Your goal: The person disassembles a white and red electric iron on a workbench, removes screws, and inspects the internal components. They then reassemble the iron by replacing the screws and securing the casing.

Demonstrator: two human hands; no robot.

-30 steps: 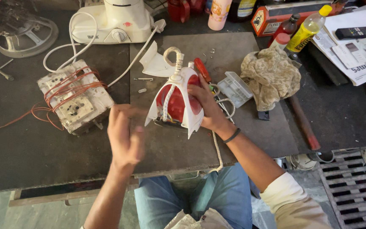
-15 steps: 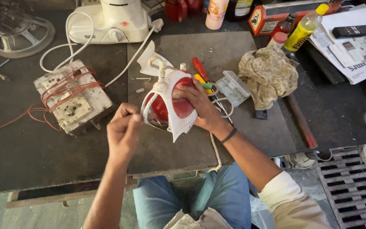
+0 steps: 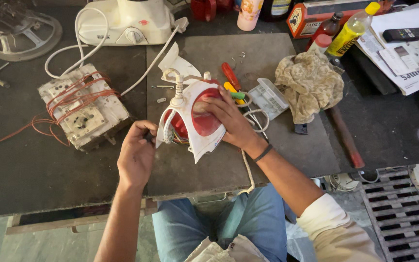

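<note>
A red and white clothes iron (image 3: 195, 121) stands tilted on the dark workbench (image 3: 35, 174), its rear end open with wires showing. My right hand (image 3: 231, 121) grips the iron's body from the right side. My left hand (image 3: 136, 153) is curled at the iron's rear left edge, fingertips pinched near the exposed wires; what they pinch is too small to tell. A white cord (image 3: 246, 170) runs from the iron over the bench's front edge.
A switch board wrapped in orange wire (image 3: 81, 109) lies left. A white appliance (image 3: 127, 22) stands behind. Screwdrivers (image 3: 231, 80), a clear small box (image 3: 267, 97), a crumpled cloth (image 3: 309, 82), a hammer (image 3: 345, 138), bottles (image 3: 350, 29) and papers (image 3: 406, 48) sit right.
My right hand has turned the iron further onto its side. My left hand dropped from a raised pinch down to the iron's rear edge.
</note>
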